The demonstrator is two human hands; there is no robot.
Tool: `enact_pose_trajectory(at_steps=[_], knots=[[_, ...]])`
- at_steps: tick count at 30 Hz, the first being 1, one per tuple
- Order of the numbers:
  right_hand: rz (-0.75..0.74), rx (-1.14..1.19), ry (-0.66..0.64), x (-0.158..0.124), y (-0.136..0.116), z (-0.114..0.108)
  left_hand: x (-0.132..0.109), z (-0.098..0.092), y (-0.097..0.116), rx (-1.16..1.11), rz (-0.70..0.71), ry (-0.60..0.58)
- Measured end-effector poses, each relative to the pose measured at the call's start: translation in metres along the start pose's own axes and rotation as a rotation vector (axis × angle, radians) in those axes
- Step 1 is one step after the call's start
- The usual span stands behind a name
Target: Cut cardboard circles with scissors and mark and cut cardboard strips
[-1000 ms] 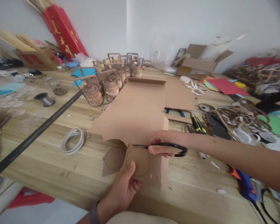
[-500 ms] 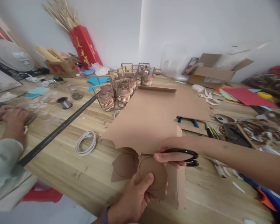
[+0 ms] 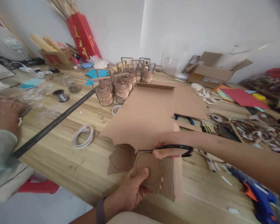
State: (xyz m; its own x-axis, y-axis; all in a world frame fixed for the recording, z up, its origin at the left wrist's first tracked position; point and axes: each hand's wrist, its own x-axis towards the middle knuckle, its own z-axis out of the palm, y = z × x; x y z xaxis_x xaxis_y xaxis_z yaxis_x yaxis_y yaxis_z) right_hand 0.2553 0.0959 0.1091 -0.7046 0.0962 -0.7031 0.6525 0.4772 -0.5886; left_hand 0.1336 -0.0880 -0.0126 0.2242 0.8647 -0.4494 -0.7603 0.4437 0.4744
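Note:
My left hand (image 3: 133, 192) pinches a brown cardboard piece (image 3: 147, 161) near the table's front edge, thumb on top and fingers underneath. A circle is drawn on this piece. My right hand (image 3: 165, 150) is closed around black-handled scissors (image 3: 188, 147), whose blades lie along the piece's far edge, just outside the circle. Whether the piece is still joined to the large cardboard sheet (image 3: 142, 116) behind it, I cannot tell. To the left lies a loose cardboard piece (image 3: 120, 158), also marked with a circle. The large sheet has a curved, cut-out near edge.
Several small woven baskets (image 3: 104, 95) with handles stand behind the sheet. A white coil (image 3: 82, 137) and a black strip (image 3: 56, 123) lie leftward. A co-worker's hands (image 3: 7, 109) are at far left. A blue glue gun (image 3: 259, 193) and knives (image 3: 206, 127) lie rightward.
The scissor handles have come closer together as the blades closed along the cardboard. My left hand keeps its grip on the piece. The camera view has shifted slightly.

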Motion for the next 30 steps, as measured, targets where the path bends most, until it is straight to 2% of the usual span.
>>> enact_pose_trajectory(at_steps=[4, 8, 16, 20, 23, 25, 26, 28, 30], knots=[[0.033, -0.048, -0.009, 0.002, -0.004, -0.002, -0.001, -0.001, -0.003, -0.006, 0.006, 0.013], [-0.011, -0.061, -0.052, 0.003, -0.004, -0.001, -0.001, -0.002, -0.007, -0.023, -0.014, -0.036], [0.052, -0.068, -0.045, 0.008, -0.007, 0.003, -0.004, -0.003, -0.006, 0.018, -0.025, -0.058], [-0.042, -0.143, 0.054, 0.014, -0.002, 0.010, -0.004, -0.008, -0.010, 0.057, -0.095, -0.079], [-0.117, -0.203, 0.109, 0.009, 0.002, 0.016, -0.009, -0.014, -0.011, 0.145, -0.129, -0.045], [-0.115, -0.201, 0.165, -0.004, 0.005, 0.021, -0.018, -0.019, -0.002, 0.281, -0.075, 0.022], [-0.102, -0.194, 0.235, -0.013, 0.008, 0.024, -0.024, -0.021, 0.007, 0.384, -0.050, 0.081], [-0.041, -0.128, 0.437, -0.034, 0.018, 0.031, -0.035, -0.025, 0.032, 0.648, 0.055, 0.328], [0.088, -0.010, 0.647, -0.052, 0.033, 0.040, -0.040, -0.029, 0.064, 0.766, 0.190, 0.591]])
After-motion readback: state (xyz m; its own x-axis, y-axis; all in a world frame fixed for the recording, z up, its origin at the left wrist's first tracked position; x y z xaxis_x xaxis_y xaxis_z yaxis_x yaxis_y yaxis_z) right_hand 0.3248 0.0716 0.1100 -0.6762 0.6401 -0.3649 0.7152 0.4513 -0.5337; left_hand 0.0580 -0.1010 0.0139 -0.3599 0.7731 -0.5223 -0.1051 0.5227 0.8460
